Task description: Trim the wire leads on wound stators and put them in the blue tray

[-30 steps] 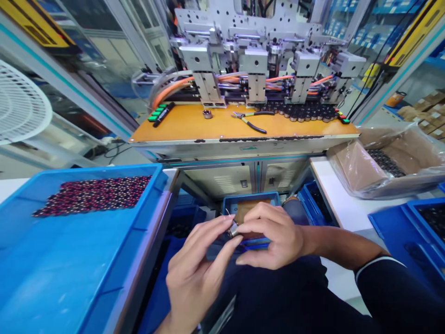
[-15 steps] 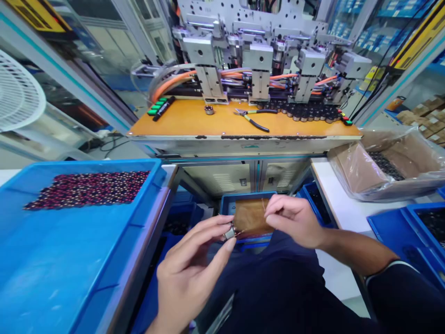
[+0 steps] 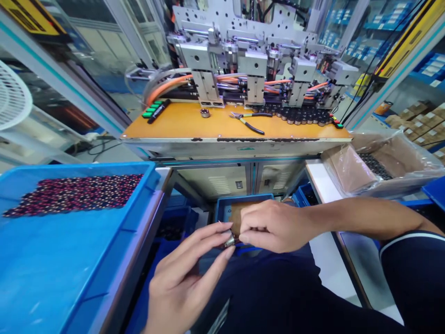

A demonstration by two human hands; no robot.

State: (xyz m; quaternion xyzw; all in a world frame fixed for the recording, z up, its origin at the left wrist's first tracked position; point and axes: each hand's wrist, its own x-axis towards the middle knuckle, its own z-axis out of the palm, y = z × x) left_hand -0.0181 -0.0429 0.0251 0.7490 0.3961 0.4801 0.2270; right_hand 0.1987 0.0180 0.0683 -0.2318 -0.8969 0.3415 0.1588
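My left hand point(image 3: 187, 273) pinches a small silvery metal cylinder point(image 3: 229, 239), like a small motor, between thumb and fingertips. A thin coppery strand shows by the cylinder's right end. My right hand point(image 3: 269, 226) is closed beside that end, thumb and index pressed together on a thin copper wire; its fingers hide most of the wire. Both hands are above a blue bin point(image 3: 222, 204) with a brown sheet point(image 3: 237, 214) in it.
At left stands a blue tray point(image 3: 69, 260) with rows of dark and red parts point(image 3: 79, 192). Ahead, pliers point(image 3: 247, 121), a marker point(image 3: 158, 112) and several dark round parts point(image 3: 302, 115) lie on the orange bench point(image 3: 174, 127) under a machine. A plastic-lined carton point(image 3: 351, 171) is at right.
My right hand has moved left, from well apart to right beside the metal cylinder. My left hand still holds the cylinder, and the view has shifted slightly.
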